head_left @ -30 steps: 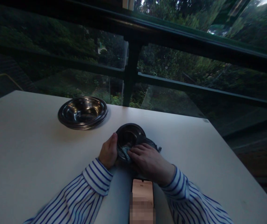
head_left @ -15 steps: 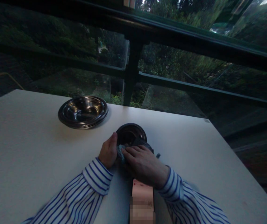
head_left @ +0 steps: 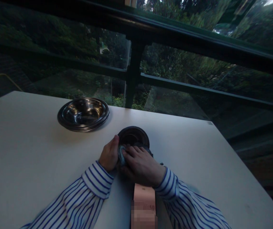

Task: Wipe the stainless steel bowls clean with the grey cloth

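Note:
A dark metal bowl (head_left: 134, 131) is tilted towards me in front of my body. My left hand (head_left: 110, 155) grips its left rim, thumb on top and the other fingers hidden beneath. In my right hand (head_left: 140, 162) is a cloth (head_left: 121, 155), light blue where it shows by the thumb and dark grey past the fingertips. That hand presses the cloth against the near inside of the bowl. Most of the cloth and the bowl's near edge are covered by the hand.
Several shiny steel bowls (head_left: 83, 115) are stacked at the far left of the white table (head_left: 38, 143). A phone (head_left: 144, 198) with a pink screen lies below my wrists. Beyond the table's far edge stand a dark railing (head_left: 133, 73) and glass.
My right hand has moved slightly left and down across the bowl with the cloth, and less of the dark cloth shows. My left hand keeps its hold on the rim.

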Motion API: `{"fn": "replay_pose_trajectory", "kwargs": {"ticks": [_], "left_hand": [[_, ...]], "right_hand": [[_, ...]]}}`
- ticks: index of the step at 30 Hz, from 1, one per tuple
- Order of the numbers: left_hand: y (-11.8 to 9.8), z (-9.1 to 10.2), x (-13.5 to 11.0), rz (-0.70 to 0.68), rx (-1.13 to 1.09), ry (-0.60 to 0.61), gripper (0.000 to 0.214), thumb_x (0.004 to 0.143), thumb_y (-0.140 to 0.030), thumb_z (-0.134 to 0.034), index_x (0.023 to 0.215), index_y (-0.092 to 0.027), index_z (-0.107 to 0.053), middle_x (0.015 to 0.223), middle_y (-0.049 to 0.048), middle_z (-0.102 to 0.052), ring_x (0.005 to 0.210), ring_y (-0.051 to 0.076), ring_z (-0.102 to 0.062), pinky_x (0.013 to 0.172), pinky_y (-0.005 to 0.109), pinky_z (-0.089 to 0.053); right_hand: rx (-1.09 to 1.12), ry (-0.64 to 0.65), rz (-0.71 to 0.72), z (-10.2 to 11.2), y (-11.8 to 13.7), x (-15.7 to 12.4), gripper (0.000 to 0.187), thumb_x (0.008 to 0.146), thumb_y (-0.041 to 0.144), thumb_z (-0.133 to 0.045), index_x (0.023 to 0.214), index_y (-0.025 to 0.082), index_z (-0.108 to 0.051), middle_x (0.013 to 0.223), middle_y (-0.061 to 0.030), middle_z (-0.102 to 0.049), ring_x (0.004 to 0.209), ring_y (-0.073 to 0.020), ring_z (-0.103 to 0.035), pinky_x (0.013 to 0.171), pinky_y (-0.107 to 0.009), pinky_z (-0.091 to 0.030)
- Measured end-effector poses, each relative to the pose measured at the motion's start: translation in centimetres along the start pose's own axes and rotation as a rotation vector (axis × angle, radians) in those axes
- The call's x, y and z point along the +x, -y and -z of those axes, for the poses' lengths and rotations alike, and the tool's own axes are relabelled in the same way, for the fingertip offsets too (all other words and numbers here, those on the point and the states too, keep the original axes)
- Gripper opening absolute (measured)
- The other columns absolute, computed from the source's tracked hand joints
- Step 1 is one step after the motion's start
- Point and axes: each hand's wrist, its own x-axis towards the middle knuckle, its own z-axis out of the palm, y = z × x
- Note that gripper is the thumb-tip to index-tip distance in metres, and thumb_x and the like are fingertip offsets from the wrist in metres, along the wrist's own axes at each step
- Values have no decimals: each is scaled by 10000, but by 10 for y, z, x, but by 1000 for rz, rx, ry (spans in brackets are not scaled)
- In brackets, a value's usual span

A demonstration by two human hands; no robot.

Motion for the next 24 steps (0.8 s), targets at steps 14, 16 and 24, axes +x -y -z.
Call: {"fn": "replay_pose_trajectory", "kwargs": {"ticks": [14, 16, 24], "left_hand": [[-1, 0, 1, -25, 31, 0, 628, 805, -566, -205, 844, -108, -633, 802, 113, -682, 742, 211, -597, 719, 320, -439], [0, 0, 2, -37, 6, 12, 615, 807, -562, -212, 863, -115, -631, 829, 116, -682, 785, 217, -599, 742, 321, -437], [-2, 0, 1, 6, -26, 20, 625, 794, -580, -223, 821, -110, -635, 790, 109, -686, 763, 216, -604, 731, 318, -442]], "right_hand": [[-6, 22, 6, 1, -4, 1, 463, 835, 445, -372, 1174, 134, -426, 1137, -122, -489, 933, -227, -458, 749, -354, -346], [-37, 53, -9, 4, -7, -4, 413, 817, 432, -419, 1109, 147, -484, 1066, -107, -532, 909, -226, -467, 753, -357, -338], [-26, 39, 1, 4, -3, -2, 401, 840, 420, -380, 1102, 136, -488, 1028, -103, -546, 905, -224, -469, 749, -349, -346]]}}
